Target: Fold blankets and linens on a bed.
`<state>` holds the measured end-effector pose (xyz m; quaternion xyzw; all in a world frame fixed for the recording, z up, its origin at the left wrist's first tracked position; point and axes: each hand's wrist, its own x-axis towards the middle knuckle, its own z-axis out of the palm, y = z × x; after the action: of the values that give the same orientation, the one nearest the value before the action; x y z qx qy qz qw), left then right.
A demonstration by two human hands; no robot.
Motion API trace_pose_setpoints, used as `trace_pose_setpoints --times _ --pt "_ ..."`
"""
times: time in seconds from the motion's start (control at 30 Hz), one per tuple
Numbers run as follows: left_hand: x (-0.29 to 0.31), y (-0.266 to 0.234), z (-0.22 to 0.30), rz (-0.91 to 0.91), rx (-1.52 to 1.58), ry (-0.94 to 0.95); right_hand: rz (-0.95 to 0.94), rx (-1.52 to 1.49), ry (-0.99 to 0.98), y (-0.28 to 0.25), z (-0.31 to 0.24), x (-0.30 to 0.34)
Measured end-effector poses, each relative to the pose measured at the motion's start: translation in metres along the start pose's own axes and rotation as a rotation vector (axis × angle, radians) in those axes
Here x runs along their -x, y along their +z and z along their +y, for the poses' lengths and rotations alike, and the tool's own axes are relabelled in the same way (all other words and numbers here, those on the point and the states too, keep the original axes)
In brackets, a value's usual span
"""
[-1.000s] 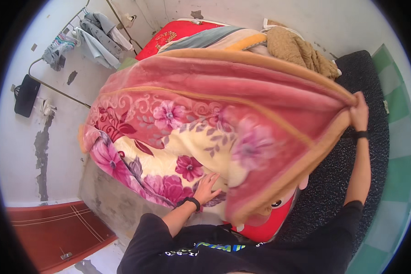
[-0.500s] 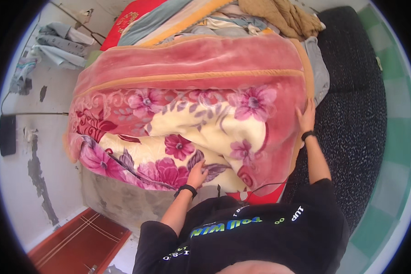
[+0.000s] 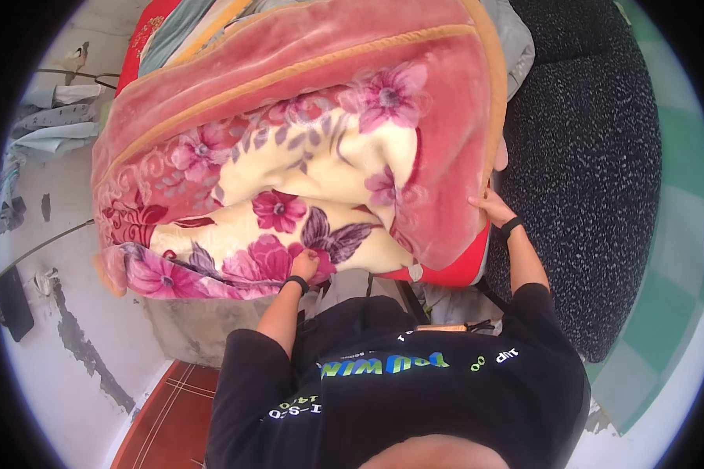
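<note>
A thick plush blanket (image 3: pixel 391 168), pink with cream areas and large magenta and purple flowers, is spread before me, its pink far part folded over with an orange trim. My left hand (image 3: pixel 306 266) is closed in a fist on the near edge, by a purple leaf, with blanket seemingly gathered in the fingers. At the right edge, my right hand (image 3: pixel 493 209) pinches the pink border, thumb on top and the other fingers partly hidden beneath. Red bedding (image 3: pixel 465 262) shows under the blanket's near right corner.
A black speckled sofa-like surface (image 3: pixel 579 172) runs along the right side. Grey and white cloths (image 3: pixel 62 129) hang at the left wall. A reddish-brown panel (image 3: pixel 168 414) lies low on the left. Grey bedding (image 3: pixel 512 43) pokes out at the far right corner.
My view has shifted and turned. The blanket's near right corner is drawn back, baring more red bedding. My left hand has closed from spread fingers; the right has slid nearer along the edge and grips it.
</note>
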<state>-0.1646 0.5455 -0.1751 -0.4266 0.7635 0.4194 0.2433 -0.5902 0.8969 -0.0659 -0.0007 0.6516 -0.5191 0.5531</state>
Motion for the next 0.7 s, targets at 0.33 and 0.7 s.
trace_pose_setpoints --times 0.33,0.7 --pt "0.015 -0.011 0.046 -0.296 0.589 0.33 0.196 0.203 -0.469 0.148 -0.093 0.072" --pt "0.057 -0.147 -0.018 -0.473 1.506 0.319 0.102 0.944 -1.068 0.532 0.008 -0.075"
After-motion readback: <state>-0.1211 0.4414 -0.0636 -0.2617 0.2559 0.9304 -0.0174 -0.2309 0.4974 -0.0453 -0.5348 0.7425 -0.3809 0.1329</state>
